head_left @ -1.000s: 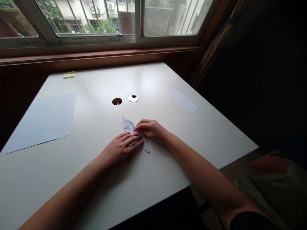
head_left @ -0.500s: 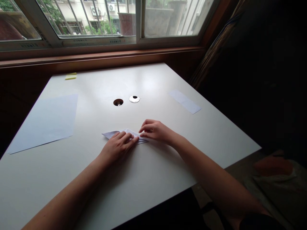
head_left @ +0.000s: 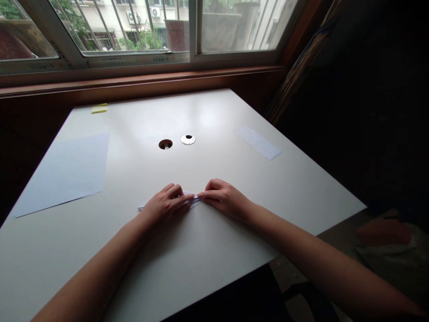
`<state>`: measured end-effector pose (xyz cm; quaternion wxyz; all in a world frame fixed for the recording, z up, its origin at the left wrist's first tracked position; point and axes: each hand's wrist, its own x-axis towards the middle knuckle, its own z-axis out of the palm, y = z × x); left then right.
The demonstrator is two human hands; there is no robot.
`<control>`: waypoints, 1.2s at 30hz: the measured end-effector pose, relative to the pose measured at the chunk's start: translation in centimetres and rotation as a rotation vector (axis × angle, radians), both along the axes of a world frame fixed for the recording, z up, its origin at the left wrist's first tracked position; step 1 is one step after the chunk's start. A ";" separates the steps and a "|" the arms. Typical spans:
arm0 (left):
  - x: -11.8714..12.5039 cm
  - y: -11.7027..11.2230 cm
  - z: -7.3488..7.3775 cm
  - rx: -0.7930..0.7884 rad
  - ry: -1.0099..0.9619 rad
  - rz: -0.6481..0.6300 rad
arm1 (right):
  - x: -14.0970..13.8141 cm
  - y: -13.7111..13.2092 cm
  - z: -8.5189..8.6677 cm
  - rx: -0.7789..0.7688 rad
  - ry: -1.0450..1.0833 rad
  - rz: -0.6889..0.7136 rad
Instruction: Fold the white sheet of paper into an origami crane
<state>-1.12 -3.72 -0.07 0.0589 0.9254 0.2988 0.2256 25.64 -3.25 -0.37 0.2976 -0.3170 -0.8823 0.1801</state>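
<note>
A folded sheet of white paper (head_left: pixel 195 202) lies on the white table in front of me, mostly covered by my hands. My left hand (head_left: pixel 169 201) grips it from the left, its fingers curled over the folds. At the paper's right tip, my right hand (head_left: pixel 223 197) pinches the edge between thumb and fingers. The fingertips of both hands nearly meet there. A narrow end of the paper sticks out to the left beneath my left hand. How the inner folds lie is hidden.
Flat white sheets (head_left: pixel 67 174) lie at the table's left, and a paper strip (head_left: pixel 259 142) at the right. Toward the back are a yellow sticky-note pad (head_left: pixel 99 108), a round cable hole (head_left: pixel 165 144) and its metal cover (head_left: pixel 188 139). A window (head_left: pixel 134 31) stands behind the table.
My right hand has come down and pinched the paper's right tip. My left hand's fingers have curled in, and the raised left flap of paper now sits lower and closer to the table.
</note>
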 end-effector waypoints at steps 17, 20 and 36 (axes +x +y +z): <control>-0.2 0.2 -0.6 0.001 -0.084 -0.028 | 0.3 -0.6 0.0 0.199 -0.112 0.050; -0.1 0.2 -0.4 0.017 -0.082 -0.031 | 0.4 -0.8 0.1 0.236 -0.154 0.052; -0.1 0.0 0.2 0.103 0.066 -0.030 | 0.6 -1.3 0.4 0.315 -0.246 0.114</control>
